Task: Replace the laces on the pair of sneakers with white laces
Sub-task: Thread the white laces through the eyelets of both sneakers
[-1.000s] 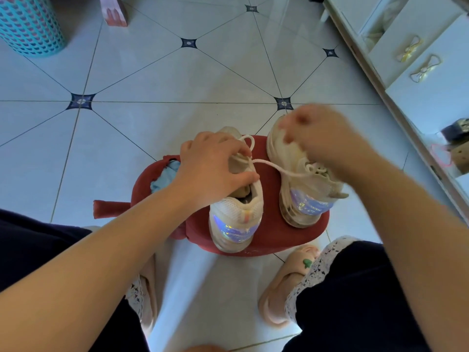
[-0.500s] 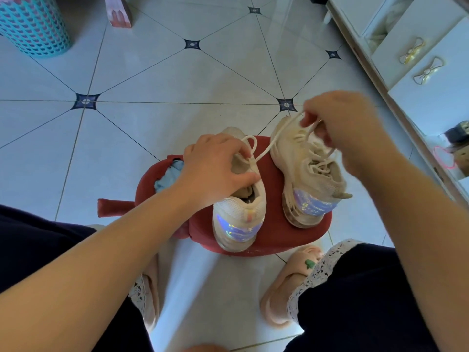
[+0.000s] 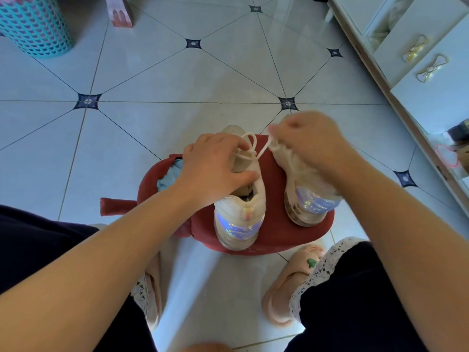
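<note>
Two cream sneakers with shiny iridescent heels stand side by side on a low red stool [image 3: 276,237]. My left hand [image 3: 213,168] grips the left sneaker [image 3: 241,214] across its tongue and lace area, thumb at the opening. A pale lace [image 3: 261,151] runs from that sneaker's eyelets up to my right hand [image 3: 307,138], which pinches its end above the toe of the right sneaker [image 3: 307,199]. A small loop of lace shows beyond my left fingers. My right hand is motion-blurred and covers the right sneaker's front.
A blue cloth [image 3: 168,175] lies on the stool's left side. My knees and pink slippers [image 3: 291,283] flank the stool. A teal basket [image 3: 33,24] stands far left on the tiled floor, a white drawer cabinet [image 3: 418,59] along the right.
My right hand, pulling the lace, swung out to the right and upward, then came back down and left toward the left sneaker. My left hand stayed gripping the left sneaker.
</note>
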Demonstrator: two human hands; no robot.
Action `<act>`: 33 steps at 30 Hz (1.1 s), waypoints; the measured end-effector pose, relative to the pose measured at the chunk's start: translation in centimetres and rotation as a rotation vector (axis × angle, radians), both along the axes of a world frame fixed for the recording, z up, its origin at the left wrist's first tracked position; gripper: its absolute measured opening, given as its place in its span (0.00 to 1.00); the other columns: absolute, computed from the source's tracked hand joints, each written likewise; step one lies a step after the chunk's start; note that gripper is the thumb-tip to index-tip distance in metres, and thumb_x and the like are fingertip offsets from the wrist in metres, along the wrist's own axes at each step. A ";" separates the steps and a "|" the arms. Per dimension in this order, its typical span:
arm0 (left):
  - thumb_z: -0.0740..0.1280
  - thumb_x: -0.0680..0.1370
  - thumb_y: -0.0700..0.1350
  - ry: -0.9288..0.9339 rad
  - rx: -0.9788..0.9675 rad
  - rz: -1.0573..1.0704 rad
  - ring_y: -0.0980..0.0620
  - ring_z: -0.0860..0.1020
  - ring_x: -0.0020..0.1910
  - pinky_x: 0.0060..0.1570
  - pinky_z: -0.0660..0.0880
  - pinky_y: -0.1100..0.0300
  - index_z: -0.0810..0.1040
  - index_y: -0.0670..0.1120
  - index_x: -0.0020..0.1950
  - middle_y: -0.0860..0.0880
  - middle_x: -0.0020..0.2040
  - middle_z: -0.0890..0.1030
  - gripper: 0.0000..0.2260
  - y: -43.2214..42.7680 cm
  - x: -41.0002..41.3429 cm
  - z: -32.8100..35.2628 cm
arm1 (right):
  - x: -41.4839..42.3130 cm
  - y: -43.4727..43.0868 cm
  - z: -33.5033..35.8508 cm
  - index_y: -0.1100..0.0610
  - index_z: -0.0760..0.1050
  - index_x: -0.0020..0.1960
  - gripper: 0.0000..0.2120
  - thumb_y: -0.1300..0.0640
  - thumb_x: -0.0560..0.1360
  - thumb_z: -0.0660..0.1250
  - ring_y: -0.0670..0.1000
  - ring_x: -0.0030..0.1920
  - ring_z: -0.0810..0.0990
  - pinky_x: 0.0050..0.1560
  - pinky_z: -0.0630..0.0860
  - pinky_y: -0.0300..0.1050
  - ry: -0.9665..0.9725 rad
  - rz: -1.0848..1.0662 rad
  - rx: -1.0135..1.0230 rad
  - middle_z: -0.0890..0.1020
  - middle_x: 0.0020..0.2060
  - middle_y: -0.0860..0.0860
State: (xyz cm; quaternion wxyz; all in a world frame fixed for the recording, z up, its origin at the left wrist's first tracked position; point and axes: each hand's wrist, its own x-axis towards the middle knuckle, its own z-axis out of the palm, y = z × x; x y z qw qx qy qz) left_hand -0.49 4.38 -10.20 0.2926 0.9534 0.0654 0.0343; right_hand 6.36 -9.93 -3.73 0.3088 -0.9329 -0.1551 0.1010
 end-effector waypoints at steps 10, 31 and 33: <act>0.72 0.67 0.56 -0.023 -0.217 0.056 0.49 0.68 0.63 0.63 0.65 0.55 0.70 0.49 0.64 0.49 0.63 0.72 0.28 0.1 -0.8 0.1 | -0.4 -0.5 -1.1 0.52 0.64 0.30 0.17 0.49 0.74 0.63 0.47 0.32 0.68 0.32 0.62 0.44 -0.078 0.143 -0.393 0.69 0.29 0.47; 0.61 0.78 0.41 0.223 -0.426 0.136 0.58 0.68 0.24 0.27 0.66 0.69 0.74 0.48 0.34 0.51 0.28 0.71 0.12 5.6 -1.1 3.1 | -1.4 0.8 -2.2 0.56 0.67 0.34 0.11 0.53 0.72 0.63 0.48 0.32 0.68 0.35 0.67 0.46 0.037 0.305 -0.275 0.71 0.31 0.52; 0.61 0.78 0.41 0.252 -0.426 0.118 0.60 0.72 0.25 0.27 0.67 0.72 0.74 0.48 0.34 0.50 0.30 0.74 0.12 5.6 -1.3 3.2 | -1.2 0.6 -2.4 0.56 0.68 0.33 0.14 0.50 0.73 0.64 0.48 0.31 0.69 0.33 0.66 0.42 0.046 0.316 -0.272 0.72 0.30 0.51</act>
